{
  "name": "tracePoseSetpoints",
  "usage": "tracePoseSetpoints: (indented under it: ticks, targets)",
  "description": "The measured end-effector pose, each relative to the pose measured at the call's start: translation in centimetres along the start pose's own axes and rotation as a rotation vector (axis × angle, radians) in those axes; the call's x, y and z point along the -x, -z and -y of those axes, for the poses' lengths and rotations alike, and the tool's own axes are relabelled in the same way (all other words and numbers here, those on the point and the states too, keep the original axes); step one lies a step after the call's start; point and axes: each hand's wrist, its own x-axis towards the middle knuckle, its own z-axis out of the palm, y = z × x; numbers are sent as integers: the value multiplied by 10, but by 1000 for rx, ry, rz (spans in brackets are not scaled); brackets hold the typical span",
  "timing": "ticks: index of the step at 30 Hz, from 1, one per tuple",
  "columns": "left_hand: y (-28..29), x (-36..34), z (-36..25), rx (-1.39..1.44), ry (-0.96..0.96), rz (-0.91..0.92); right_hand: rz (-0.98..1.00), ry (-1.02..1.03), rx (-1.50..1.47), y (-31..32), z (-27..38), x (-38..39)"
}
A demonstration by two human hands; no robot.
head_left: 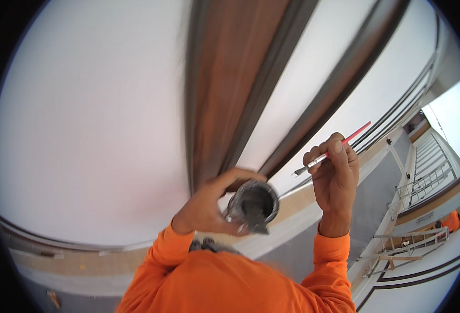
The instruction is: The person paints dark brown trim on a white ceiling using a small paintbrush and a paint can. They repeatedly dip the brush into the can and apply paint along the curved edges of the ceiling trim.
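My left hand [209, 202] is wrapped round a small round container [273, 208] of dark grey paint, its open top facing me. A dark, flat-ended piece [257, 227] sticks out over the near rim; I cannot tell what it is. To the right, raised and apart from the container, my right hand [334, 167] pinches a thin paintbrush [356, 132] with a pinkish-red handle, a silvery ferrule and dark bristles. Its bristle end points left and slightly down. Close beyond both hands rises a white wall [94, 120] with a brown panel [235, 73] edged in dark trim.
A second dark trim strip [339, 68] runs along the wall at right. Below lies a grey floor [368, 193] with a tan strip [300, 198] beside the wall. Farther right, a person in orange [451, 221] is near metal scaffolding [413, 245].
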Motion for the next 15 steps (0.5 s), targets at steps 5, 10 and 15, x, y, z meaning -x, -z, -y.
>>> tracePoseSetpoints:
  ticks: [5,10,15]
  targets:
    - [8,-9,-7,30,37,-11,-43,509,-34,-2,74,-55]
    - [25,-7,-20,-52,-96,-70,0,1041,123,-25,173,-152]
    - [39,7,-28,-47,-242,-45,11,1230,41,-71,277,-252]
